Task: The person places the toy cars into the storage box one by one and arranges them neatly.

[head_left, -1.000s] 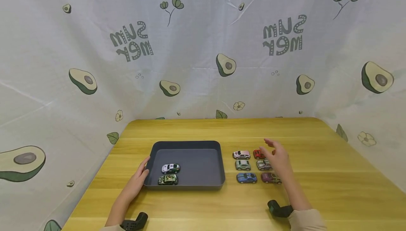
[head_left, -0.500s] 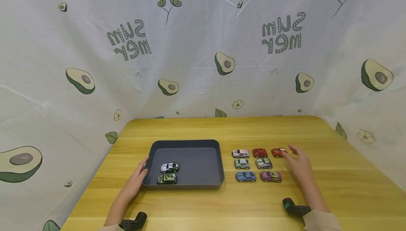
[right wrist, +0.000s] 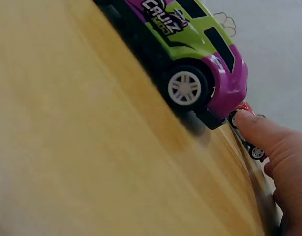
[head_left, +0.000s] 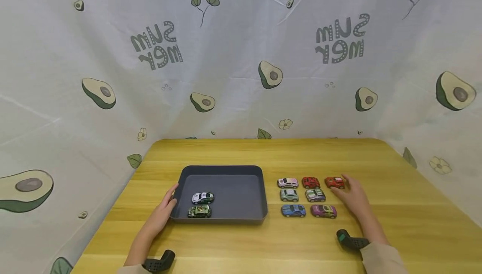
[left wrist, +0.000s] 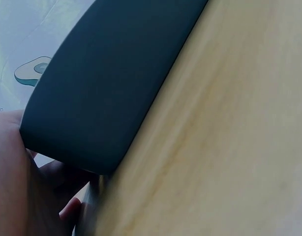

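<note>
Red toy car [head_left: 334, 182] at the far right end of the back row is the one your right hand [head_left: 354, 198] rests beside; your fingers lie loosely extended, and the wrist view shows a fingertip [right wrist: 252, 123] touching that car, nothing gripped; the car stands on the wooden table [head_left: 395, 198], in line with a second red car [head_left: 310, 182] and a pink-and-white car [head_left: 288, 182]; nearer you sit a pale green car [head_left: 289, 195] and a white-and-green car [head_left: 315, 195], then a blue car [head_left: 293, 210] and a purple car [head_left: 323, 211], the purple one close to your right wrist; your left hand [head_left: 162, 213] holds the left wall of the dark grey tray [head_left: 226, 169], thumb over the rim and fingers curled against its outside; inside the tray, by that hand, stand a white car [head_left: 203, 198] and a green patterned car [head_left: 199, 211], side by side; an avocado-print cloth [head_left: 241, 56] hangs behind the table.
</note>
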A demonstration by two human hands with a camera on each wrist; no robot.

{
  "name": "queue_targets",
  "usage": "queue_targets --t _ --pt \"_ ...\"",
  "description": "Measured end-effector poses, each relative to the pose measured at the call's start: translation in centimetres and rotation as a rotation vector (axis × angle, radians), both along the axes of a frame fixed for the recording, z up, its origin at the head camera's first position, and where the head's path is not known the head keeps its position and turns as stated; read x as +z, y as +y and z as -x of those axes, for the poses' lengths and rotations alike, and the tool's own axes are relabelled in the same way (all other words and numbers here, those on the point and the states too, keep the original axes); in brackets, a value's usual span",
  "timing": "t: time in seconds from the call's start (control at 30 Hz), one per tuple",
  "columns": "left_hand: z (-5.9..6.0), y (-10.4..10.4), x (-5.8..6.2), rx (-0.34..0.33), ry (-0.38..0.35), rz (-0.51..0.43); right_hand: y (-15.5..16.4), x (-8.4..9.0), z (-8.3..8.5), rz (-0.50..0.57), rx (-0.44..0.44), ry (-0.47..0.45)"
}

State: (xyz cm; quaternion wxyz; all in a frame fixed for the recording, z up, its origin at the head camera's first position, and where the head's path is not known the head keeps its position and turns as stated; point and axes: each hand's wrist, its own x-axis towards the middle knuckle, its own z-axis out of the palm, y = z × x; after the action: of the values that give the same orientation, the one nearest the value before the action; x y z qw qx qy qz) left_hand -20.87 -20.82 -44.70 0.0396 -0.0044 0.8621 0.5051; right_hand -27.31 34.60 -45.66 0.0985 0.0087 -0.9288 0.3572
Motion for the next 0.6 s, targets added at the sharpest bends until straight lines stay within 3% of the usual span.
queue_targets --t 0.27,0.6 --pt "-0.04 0.05 -0.18 -0.003 0.004 0.004 0.02 0.30 0.32 -0.092 0.026 -0.056" --pt "0.03 0.00 -0.17 -0.002 0.003 -0.002 0.06 -0.03 0.34 -0.135 0.061 0.058"
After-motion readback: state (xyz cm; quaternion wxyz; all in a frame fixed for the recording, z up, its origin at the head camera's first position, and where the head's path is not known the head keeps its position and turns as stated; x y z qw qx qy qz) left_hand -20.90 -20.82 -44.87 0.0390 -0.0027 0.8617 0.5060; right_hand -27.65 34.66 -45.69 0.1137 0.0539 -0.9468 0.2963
